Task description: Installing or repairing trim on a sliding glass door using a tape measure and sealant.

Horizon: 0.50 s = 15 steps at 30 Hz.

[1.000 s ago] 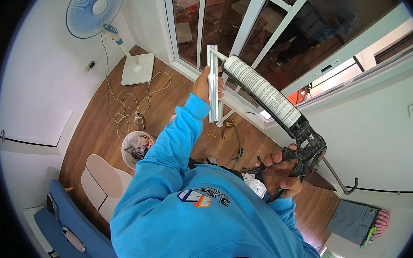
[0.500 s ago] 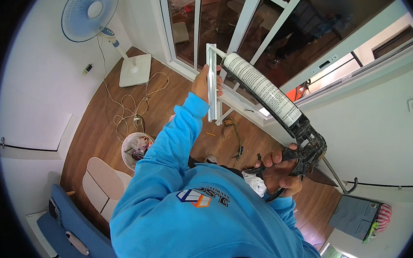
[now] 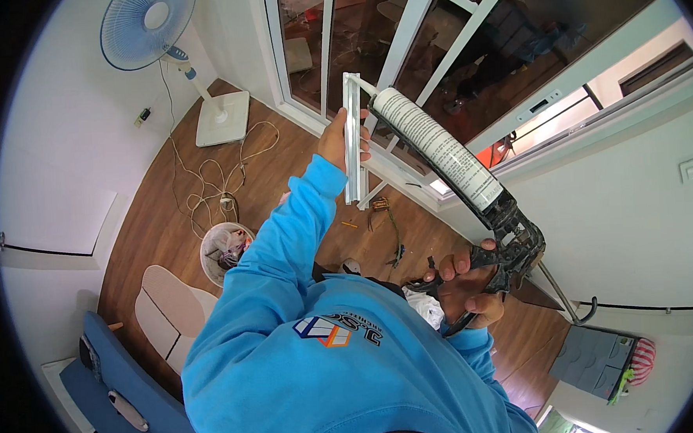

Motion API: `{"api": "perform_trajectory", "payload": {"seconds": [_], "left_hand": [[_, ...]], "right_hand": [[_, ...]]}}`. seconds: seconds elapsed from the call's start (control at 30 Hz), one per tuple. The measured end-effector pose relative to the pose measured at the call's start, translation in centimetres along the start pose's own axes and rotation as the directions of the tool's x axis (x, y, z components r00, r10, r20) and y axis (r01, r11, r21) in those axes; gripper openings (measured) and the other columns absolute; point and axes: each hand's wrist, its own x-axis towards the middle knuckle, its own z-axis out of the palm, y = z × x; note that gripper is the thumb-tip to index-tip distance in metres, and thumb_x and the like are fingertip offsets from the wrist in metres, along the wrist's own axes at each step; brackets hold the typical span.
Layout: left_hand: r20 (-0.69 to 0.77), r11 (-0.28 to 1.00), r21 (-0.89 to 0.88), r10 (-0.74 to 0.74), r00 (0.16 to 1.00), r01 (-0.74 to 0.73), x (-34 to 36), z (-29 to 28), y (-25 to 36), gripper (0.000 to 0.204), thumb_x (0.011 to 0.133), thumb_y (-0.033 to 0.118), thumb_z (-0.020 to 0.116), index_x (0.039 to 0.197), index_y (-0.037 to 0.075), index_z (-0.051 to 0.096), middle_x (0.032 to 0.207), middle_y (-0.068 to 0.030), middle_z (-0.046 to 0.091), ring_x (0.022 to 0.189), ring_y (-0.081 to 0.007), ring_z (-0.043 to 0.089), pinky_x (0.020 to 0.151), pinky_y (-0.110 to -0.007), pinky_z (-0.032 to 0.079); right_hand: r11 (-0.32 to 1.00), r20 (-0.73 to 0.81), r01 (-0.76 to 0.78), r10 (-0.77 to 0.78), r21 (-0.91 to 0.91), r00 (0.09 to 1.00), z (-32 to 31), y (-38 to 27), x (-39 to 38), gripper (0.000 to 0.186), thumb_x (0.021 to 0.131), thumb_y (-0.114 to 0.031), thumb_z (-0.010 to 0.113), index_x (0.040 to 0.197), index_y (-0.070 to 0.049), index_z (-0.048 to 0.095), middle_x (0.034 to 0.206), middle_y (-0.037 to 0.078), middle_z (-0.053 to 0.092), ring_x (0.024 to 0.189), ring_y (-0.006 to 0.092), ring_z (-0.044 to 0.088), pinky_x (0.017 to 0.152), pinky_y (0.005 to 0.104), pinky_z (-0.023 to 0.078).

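My left hand [image 3: 333, 143] is wrapped round a long metal profile strip [image 3: 352, 149], held nearly upright in front of the window. In my right hand [image 3: 468, 285] is a black caulking gun [image 3: 512, 235], gripped by its handle and trigger. The gun carries a white sealant cartridge [image 3: 441, 149] with printed text. Its pale nozzle [image 3: 365, 85] points up and left, and the tip meets or nearly meets the top end of the strip. Whether sealant is coming out cannot be made out. The gun's bent plunger rod [image 3: 571, 307] sticks out at the back.
Ahead stands a white-framed glass window or door [image 3: 408, 37]. A standing fan [image 3: 220, 117] with a loose cord [image 3: 203, 181] is at far left, a waste bin [image 3: 224, 250] nearer. Tools [image 3: 394, 230] lie on the floor. A blue sofa [image 3: 124, 393] and grey drawers [image 3: 593, 356] flank me.
The view has shifted slightly. Both hands keep their grips, and the nozzle stays by the top of the strip.
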Motion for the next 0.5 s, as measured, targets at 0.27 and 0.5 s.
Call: {"api": "perform_trajectory", "payload": {"seconds": [0.27, 0.5], "left_hand": [[0.012, 1.000, 0.001, 0.005, 1.000, -0.005, -0.3, -0.1, 0.0, 0.055, 0.097, 0.052, 0.031, 0.119, 0.010, 0.058, 0.071, -0.0021, 0.058, 0.059, -0.0127, 0.054, 0.057, -0.031, 0.050], [-0.001, 1.000, 0.002, 0.004, 1.000, -0.004, -0.1, 0.1, -0.1, 0.054, 0.097, 0.052, 0.031, 0.118, 0.010, 0.058, 0.071, -0.0025, 0.058, 0.059, -0.0132, 0.054, 0.057, -0.031, 0.049]], "right_hand": [[1.000, -0.044, -0.002, 0.000, -0.032, 0.999, 0.7, 0.0, -0.2, 0.079, 0.049, -0.004, 0.057, 0.125, -0.021, 0.044, 0.091, 0.006, 0.049, 0.088, 0.0242, 0.051, 0.082, 0.0510, 0.042], [1.000, 0.040, -0.013, 0.013, 0.005, 0.999, -0.4, -0.1, -0.1, 0.079, 0.053, -0.002, 0.060, 0.129, -0.022, 0.044, 0.093, 0.007, 0.048, 0.090, 0.0254, 0.053, 0.085, 0.0528, 0.043]]}}
